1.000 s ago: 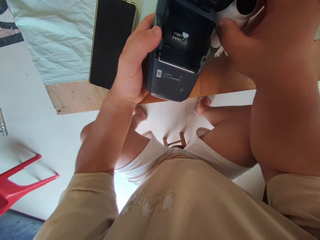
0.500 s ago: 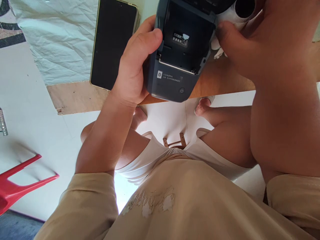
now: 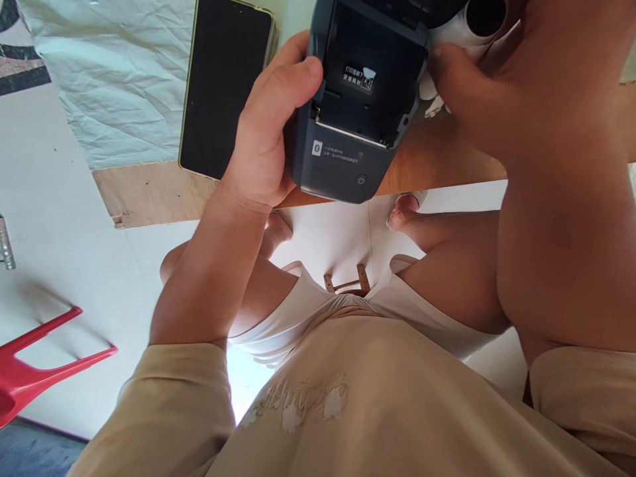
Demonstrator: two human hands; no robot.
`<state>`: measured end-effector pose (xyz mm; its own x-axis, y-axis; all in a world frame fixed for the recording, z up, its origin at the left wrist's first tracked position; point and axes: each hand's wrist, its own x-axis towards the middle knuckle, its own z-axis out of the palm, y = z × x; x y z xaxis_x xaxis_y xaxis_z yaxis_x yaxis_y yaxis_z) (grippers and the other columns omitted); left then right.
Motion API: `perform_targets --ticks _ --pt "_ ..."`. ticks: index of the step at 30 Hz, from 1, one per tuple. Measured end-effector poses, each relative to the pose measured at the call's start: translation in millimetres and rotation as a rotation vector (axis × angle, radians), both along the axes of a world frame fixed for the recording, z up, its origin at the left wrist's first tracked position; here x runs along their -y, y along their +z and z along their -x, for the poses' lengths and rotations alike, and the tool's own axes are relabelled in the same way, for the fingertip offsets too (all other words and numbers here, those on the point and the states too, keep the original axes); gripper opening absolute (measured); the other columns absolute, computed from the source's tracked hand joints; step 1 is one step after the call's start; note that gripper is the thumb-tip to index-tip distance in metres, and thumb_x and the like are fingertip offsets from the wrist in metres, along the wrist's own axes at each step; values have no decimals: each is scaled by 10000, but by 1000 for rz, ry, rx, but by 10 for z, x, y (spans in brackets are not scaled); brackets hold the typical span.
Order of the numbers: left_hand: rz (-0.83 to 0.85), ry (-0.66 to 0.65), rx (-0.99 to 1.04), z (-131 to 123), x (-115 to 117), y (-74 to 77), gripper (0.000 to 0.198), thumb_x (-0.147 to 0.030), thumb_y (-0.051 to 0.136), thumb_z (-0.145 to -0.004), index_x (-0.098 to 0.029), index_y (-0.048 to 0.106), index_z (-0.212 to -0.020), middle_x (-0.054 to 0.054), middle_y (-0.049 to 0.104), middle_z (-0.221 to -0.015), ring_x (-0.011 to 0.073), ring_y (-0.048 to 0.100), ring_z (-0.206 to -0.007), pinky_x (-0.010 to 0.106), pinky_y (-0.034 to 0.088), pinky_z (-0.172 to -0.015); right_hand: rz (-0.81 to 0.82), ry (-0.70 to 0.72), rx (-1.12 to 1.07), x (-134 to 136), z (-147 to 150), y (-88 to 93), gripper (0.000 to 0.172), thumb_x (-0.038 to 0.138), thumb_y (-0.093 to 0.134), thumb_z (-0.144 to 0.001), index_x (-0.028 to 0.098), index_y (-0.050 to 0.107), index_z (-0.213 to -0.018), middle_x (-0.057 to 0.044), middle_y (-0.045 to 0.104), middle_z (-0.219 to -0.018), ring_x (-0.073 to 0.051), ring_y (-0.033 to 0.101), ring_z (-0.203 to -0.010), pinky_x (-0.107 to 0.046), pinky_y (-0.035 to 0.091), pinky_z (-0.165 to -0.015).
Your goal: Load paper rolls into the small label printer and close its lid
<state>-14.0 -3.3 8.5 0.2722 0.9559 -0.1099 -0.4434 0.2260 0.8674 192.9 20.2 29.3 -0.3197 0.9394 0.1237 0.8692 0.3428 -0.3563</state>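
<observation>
My left hand (image 3: 271, 122) is wrapped around the left side of a dark label printer (image 3: 330, 156), its thumb pressed on the edge. The printer's lid is up, so the compartment with a small printed sticker inside shows. A power button and a Bluetooth mark are on its front end. To the right, my right hand (image 3: 477, 99) is closed around a white roll (image 3: 460, 33) with a dark round end, thumb close to the printer's right edge. Most of that hand's fingers are hidden. Some torn white scraps (image 3: 434, 107) appear below the roll.
A phone with a dark screen (image 3: 226, 86) lies left of my left hand, on a table with a pale green cloth (image 3: 114, 79) and a wooden edge (image 3: 149, 192). A red plastic stool (image 3: 40, 371) stands at lower left. My legs are under the table edge.
</observation>
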Motion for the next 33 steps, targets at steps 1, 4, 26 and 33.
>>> perform_targets --ticks 1,4,26,33 --pt "5 9 7 -6 2 3 177 -291 403 -753 -230 568 -774 48 548 -765 167 506 -706 304 401 -629 5 -2 2 3 4 0 468 469 284 -686 161 487 -973 53 382 -798 21 351 -822 -228 238 -725" --pt "-4 -6 43 -20 1 2 168 -286 417 -760 -219 571 -760 45 521 -738 146 483 -665 292 382 -602 14 -25 16 8 20 3 470 469 300 -688 159 491 -985 55 386 -813 20 359 -819 -236 239 -721" --pt "-33 20 24 -32 3 -17 177 -277 393 -757 -238 565 -749 41 491 -735 148 486 -645 293 363 -570 -46 -10 -69 19 -28 -43 453 394 297 -701 173 437 -1070 107 497 -923 23 478 -838 -193 325 -751" --pt "12 28 -15 -41 20 34 160 -307 409 -759 -223 544 -754 46 496 -730 135 464 -664 271 376 -578 -58 -32 -50 6 -29 -61 421 403 331 -719 165 446 -1047 84 511 -920 -13 492 -858 -204 367 -834"
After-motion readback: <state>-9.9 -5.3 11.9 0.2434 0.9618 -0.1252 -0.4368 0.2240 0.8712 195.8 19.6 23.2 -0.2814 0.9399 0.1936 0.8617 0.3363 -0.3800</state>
